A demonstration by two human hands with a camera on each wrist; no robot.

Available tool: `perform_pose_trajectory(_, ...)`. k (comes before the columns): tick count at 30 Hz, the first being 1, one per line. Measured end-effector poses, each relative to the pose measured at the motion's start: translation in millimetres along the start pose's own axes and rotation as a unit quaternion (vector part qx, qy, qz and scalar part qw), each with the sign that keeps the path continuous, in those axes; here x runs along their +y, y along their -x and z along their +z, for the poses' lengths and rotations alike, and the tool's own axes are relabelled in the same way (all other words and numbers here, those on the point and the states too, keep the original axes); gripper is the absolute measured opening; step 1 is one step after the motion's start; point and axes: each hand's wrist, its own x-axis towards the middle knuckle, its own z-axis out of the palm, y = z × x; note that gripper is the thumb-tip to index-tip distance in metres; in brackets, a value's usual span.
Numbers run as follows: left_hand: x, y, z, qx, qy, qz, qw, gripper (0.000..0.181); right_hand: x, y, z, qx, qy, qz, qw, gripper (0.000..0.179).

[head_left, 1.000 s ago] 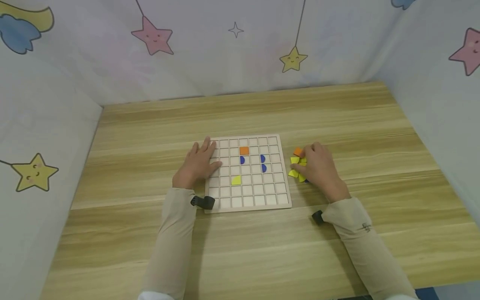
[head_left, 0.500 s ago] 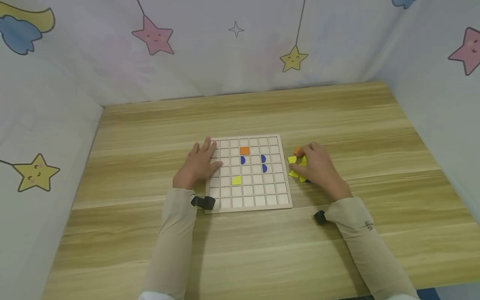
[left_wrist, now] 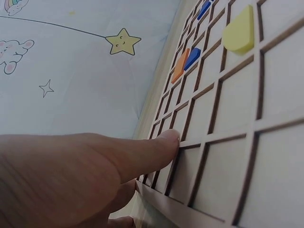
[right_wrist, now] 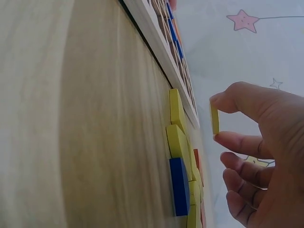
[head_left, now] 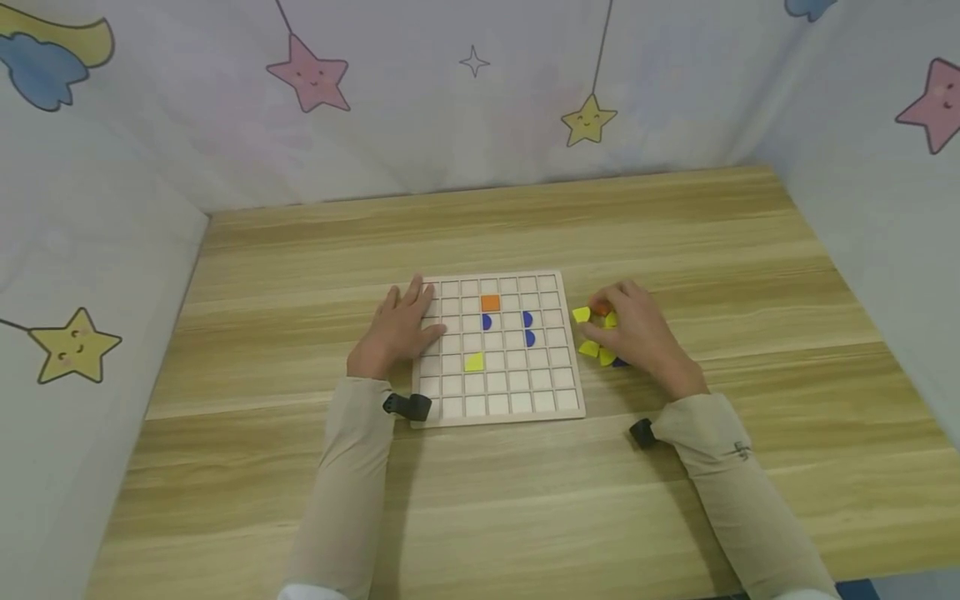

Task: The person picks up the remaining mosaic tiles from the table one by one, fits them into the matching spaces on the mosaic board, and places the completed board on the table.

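Sleeves, two, beige: left sleeve [head_left: 348, 492] and right sleeve [head_left: 746, 500], nearest, over a wood-grain table [head_left: 517, 508]. Wrist devices, two, black: left device [head_left: 408, 407] above the board's near left corner, right device [head_left: 642, 433] apart from it. Board [head_left: 497, 421], pale, square, divided into a grid of cells, flat on the table. On it, third row from the near edge, one yellow tile [head_left: 474, 362] with a rounded corner. Beside the board's right edge, a cluster of loose pieces: yellow pieces [right_wrist: 176, 141], a blue piece [right_wrist: 179, 186] and, partly hidden, an orange piece [right_wrist: 198, 161]. Left hand [head_left: 393, 329]: fingers spread and extended over the board's left edge, thumb on the grid, grasping nothing. Right hand [head_left: 636, 329]: over the cluster, thumb and index finger nearly together, pinching a thin yellow piece [right_wrist: 214, 116] by its edges, clear of the others in the right wrist view; remaining fingers bent. Farther up the board: three blue half-discs [head_left: 530, 338], two in adjoining cells of one column, the third to their left; directly beyond that third, an orange square [head_left: 490, 303]. Backdrop [head_left: 412, 137], pale, printed with a pink star [head_left: 311, 75] and a yellow star [head_left: 588, 122].
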Motion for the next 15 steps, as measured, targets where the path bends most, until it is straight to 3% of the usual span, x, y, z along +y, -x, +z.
perform_pose_trajectory(15,-1.0,-0.8,2.1,0.007,0.012,-0.002,0.9999,0.069,-13.1,-5.1,2.3,0.008,-0.018,-0.032,0.9993,0.039)
